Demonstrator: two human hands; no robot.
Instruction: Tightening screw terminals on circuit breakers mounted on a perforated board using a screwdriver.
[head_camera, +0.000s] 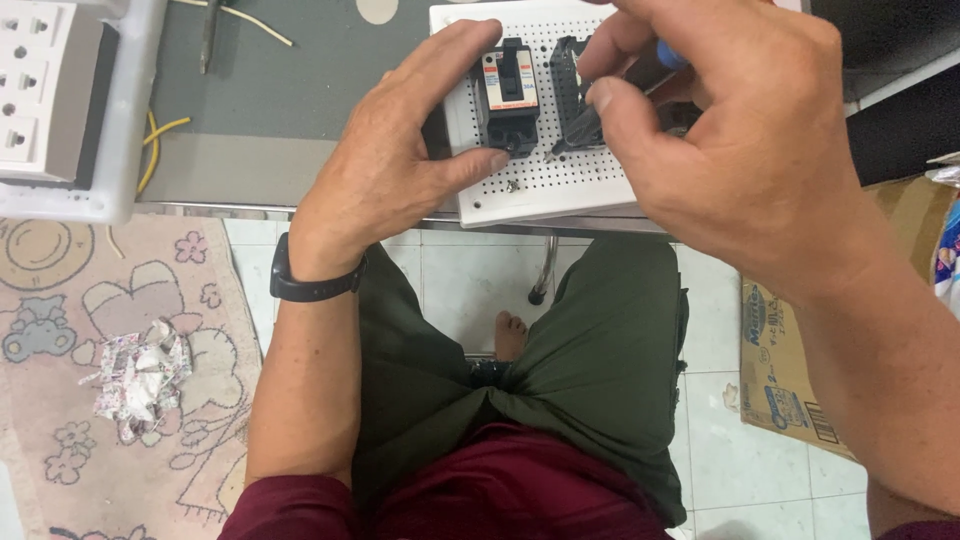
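Left hand is bracing a small black circuit breaker against the white perforated mounting board: thumb tip is pressing at the breaker's lower edge, index finger is curling over its top, so the fingers are spanning it narrowly end to end. Right hand is pinching a screwdriver between thumb and fingertips, fingers closed tight round the shaft; the blue handle end is just peeking out near the knuckles. The tip is angling down-left toward the gap between the breaker and a second dark block just right of it, probably at a terminal or fixing screw, though the hand is hiding the exact contact point. To do this well, I'd be keeping the driver square to the screw head, pushing along the axis while turning, and holding the left thumb clear of the tip's line in case it slips. The board is overhanging the grey table edge above the lap, so the left hand is also steadying it.
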